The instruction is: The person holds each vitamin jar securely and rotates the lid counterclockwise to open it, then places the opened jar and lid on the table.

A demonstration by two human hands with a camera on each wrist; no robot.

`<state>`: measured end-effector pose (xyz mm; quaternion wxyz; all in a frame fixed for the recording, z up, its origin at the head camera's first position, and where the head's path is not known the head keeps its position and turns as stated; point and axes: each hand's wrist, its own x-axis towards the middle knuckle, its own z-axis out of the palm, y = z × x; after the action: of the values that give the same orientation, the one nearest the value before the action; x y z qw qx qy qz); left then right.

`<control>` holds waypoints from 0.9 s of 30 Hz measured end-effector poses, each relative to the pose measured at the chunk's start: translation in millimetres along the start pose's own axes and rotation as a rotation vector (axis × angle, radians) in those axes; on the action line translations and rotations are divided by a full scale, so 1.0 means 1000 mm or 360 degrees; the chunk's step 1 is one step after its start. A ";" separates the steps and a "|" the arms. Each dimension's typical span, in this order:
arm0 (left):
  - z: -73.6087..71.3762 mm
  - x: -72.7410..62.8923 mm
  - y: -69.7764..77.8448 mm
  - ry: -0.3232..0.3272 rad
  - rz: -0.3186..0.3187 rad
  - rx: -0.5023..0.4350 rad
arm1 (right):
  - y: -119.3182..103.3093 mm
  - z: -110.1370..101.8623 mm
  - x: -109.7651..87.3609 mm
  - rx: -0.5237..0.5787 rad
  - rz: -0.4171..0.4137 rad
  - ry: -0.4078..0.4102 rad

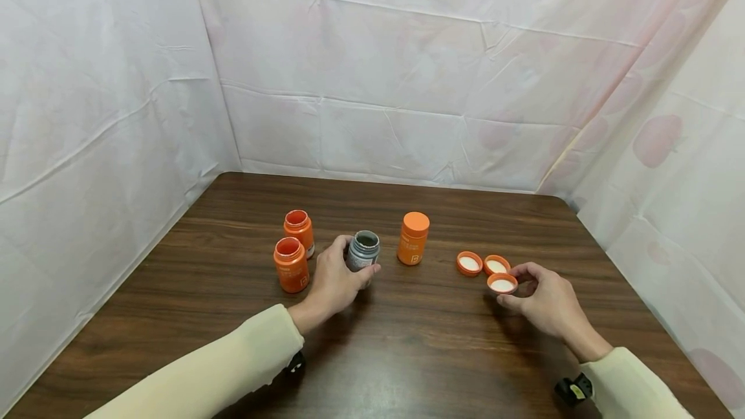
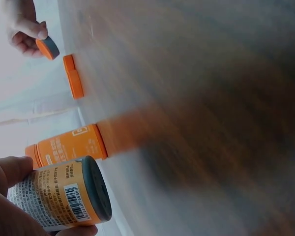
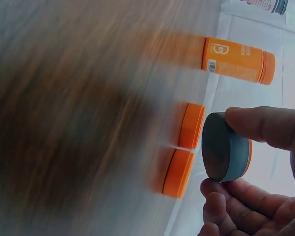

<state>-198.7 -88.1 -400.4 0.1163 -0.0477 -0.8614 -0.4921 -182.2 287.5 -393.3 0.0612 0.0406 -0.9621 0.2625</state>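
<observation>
In the head view, my left hand (image 1: 336,282) grips an uncapped grey bottle (image 1: 364,252) around its side, with the threaded mouth facing up. Its label with a barcode (image 2: 76,202) and dark base show in the left wrist view. Over on the right, my right hand (image 1: 550,302) pinches a lid (image 1: 502,284) by its edge, thumb against fingers, held above the table. That lid has a grey outside (image 3: 228,147) and an orange rim, with white inside. Just beyond it, two orange lids (image 1: 469,264) lie side by side with their white insides up.
A capped orange bottle (image 1: 413,239) stands upright between my hands. Two uncapped orange bottles (image 1: 291,270) stand left of my left hand, one behind the other. The dark wooden table (image 1: 431,367) is bordered by white cloth walls (image 1: 372,70) at the back and sides.
</observation>
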 end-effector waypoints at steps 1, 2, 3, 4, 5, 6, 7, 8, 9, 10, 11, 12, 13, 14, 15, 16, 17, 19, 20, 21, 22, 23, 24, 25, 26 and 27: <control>0.000 0.001 0.000 0.0007 -0.0003 0.0001 | 0.001 0.000 0.000 -0.0001 0.0009 -0.0012; 0.000 0.002 0.000 0.0014 -0.0007 0.0001 | 0.002 0.000 0.001 -0.0003 0.0017 -0.0021; 0.000 0.004 0.000 0.0021 -0.0013 0.0005 | 0.003 0.000 0.001 -0.0009 0.0026 -0.0030; 0.000 0.005 0.001 0.0027 -0.0019 0.0005 | 0.003 0.000 0.001 -0.0010 0.0033 -0.0043; 0.000 0.006 0.000 0.0033 -0.0022 0.0011 | 0.004 0.000 0.001 -0.0008 0.0041 -0.0057; 0.000 0.007 0.000 0.0036 -0.0024 0.0016 | 0.005 0.000 0.001 -0.0009 0.0049 -0.0071; 0.000 0.008 -0.001 0.0040 -0.0025 0.0020 | 0.005 0.001 0.001 -0.0011 0.0056 -0.0082; 0.000 0.008 -0.001 0.0046 -0.0029 0.0025 | 0.006 0.000 0.002 -0.0014 0.0061 -0.0092; 0.000 0.009 -0.001 0.0049 -0.0034 0.0031 | 0.007 0.001 0.002 -0.0018 0.0068 -0.0102; 0.000 0.010 -0.002 0.0052 -0.0037 0.0035 | 0.007 0.001 0.002 -0.0023 0.0073 -0.0110; 0.000 0.011 -0.002 0.0056 -0.0042 0.0043 | 0.008 0.001 0.002 -0.0030 0.0074 -0.0115; 0.000 0.012 -0.002 0.0060 -0.0049 0.0046 | 0.008 0.001 0.002 -0.0034 0.0073 -0.0118; 0.000 0.013 -0.002 0.0064 -0.0058 0.0046 | 0.009 0.001 0.002 -0.0038 0.0073 -0.0123; 0.000 0.014 -0.002 0.0066 -0.0068 0.0046 | 0.010 0.001 0.002 -0.0042 0.0071 -0.0129; 0.000 0.015 -0.002 0.0067 -0.0077 0.0044 | 0.010 0.001 0.002 -0.0045 0.0074 -0.0137; 0.000 0.016 -0.002 0.0072 -0.0085 0.0047 | 0.010 0.001 0.002 -0.0047 0.0076 -0.0146; 0.000 0.018 -0.002 0.0077 -0.0094 0.0052 | 0.011 0.001 0.003 -0.0054 0.0079 -0.0155; 0.000 0.020 -0.002 0.0085 -0.0112 0.0058 | 0.012 0.001 0.003 -0.0065 0.0085 -0.0180; 0.001 0.021 -0.002 0.0091 -0.0123 0.0068 | 0.012 0.000 0.003 -0.0073 0.0091 -0.0192; 0.001 0.022 -0.002 0.0099 -0.0135 0.0072 | 0.012 0.000 0.004 -0.0078 0.0097 -0.0203; 0.001 0.023 -0.003 0.0106 -0.0145 0.0079 | 0.012 0.000 0.004 -0.0084 0.0102 -0.0213; 0.002 0.024 -0.003 0.0112 -0.0156 0.0080 | 0.012 0.000 0.004 -0.0088 0.0106 -0.0221; 0.002 0.025 -0.003 0.0116 -0.0166 0.0079 | 0.013 0.000 0.004 -0.0089 0.0110 -0.0231; 0.003 0.025 -0.003 0.0122 -0.0175 0.0081 | 0.013 0.000 0.004 -0.0092 0.0117 -0.0239; 0.003 0.026 -0.003 0.0129 -0.0184 0.0076 | 0.013 0.000 0.005 -0.0093 0.0121 -0.0247; 0.004 0.027 -0.003 0.0138 -0.0192 0.0075 | 0.012 0.000 0.005 -0.0095 0.0125 -0.0253</control>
<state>-226.2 -87.5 -397.8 0.1247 0.0284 -0.8682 -0.4794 -188.3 298.0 -398.8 -0.0246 0.0216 -0.9722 0.2318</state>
